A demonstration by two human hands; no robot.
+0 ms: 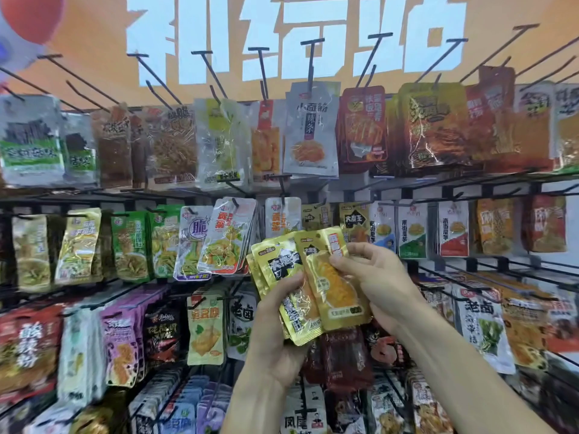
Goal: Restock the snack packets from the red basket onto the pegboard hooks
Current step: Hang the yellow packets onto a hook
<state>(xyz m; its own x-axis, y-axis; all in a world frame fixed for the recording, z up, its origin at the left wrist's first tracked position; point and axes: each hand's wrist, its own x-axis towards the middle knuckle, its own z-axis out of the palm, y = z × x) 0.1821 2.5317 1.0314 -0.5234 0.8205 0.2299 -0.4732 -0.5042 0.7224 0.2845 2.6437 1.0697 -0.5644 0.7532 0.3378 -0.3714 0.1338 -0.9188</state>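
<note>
Both my hands hold a fanned bunch of gold snack packets (282, 264) in front of the middle row of the pegboard. My left hand (275, 333) grips the bunch from below, thumb across the lower fronts. My right hand (372, 277) pinches the front gold packet (338, 289), which shows orange-yellow food through a clear window. Behind the bunch, matching gold packets (352, 223) hang on a hook of the middle row. The red basket is out of view.
Rows of black hooks (310, 67) stick out toward me, the top ones long and bare at the tips. Packets hang tightly on all sides: silver ones (311, 130) above, white and red ones (452, 228) to the right, dark red ones (344, 358) below my hands.
</note>
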